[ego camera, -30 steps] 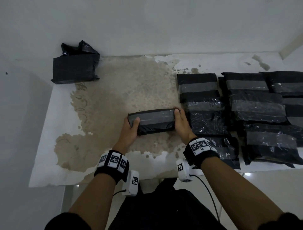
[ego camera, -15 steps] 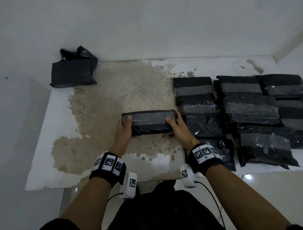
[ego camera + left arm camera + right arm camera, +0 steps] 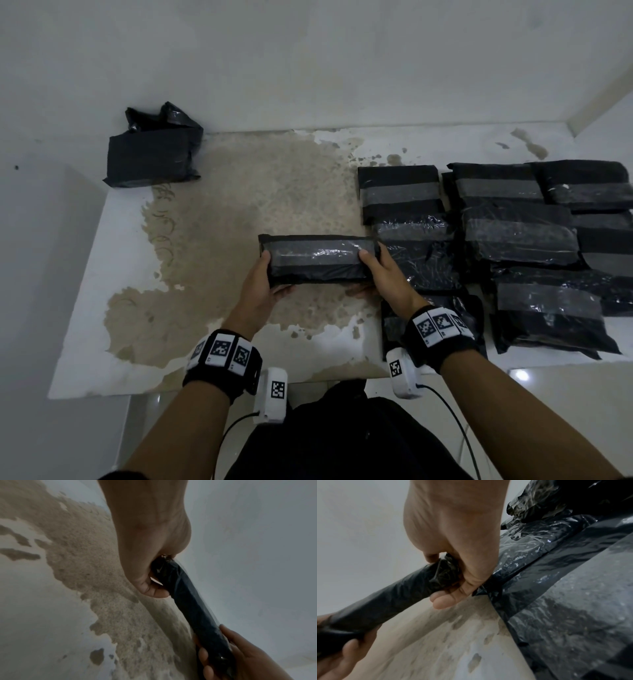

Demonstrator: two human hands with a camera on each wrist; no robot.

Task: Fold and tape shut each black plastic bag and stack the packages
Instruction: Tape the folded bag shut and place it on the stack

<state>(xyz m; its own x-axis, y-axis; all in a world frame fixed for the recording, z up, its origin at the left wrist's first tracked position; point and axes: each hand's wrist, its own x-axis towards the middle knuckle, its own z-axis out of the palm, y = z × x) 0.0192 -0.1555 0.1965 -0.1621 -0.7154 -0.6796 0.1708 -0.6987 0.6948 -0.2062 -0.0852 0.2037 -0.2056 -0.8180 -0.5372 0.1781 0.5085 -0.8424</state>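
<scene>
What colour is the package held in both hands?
Black package, with a shiny grey tape band; clearest in the head view.

Two hands, left (image 3: pixel 260 284) and right (image 3: pixel 387 274); one taped package (image 3: pixel 318 258) gripped between them; one untaped bag (image 3: pixel 154 150) at the surface's (image 3: pixel 102 308) far left corner; at least eight taped packages in the overlapping pile (image 3: pixel 513 233) on the right, the exact count unclear where they overlap; two wristbands, left (image 3: pixel 222 356) and right (image 3: pixel 442 329).
</scene>
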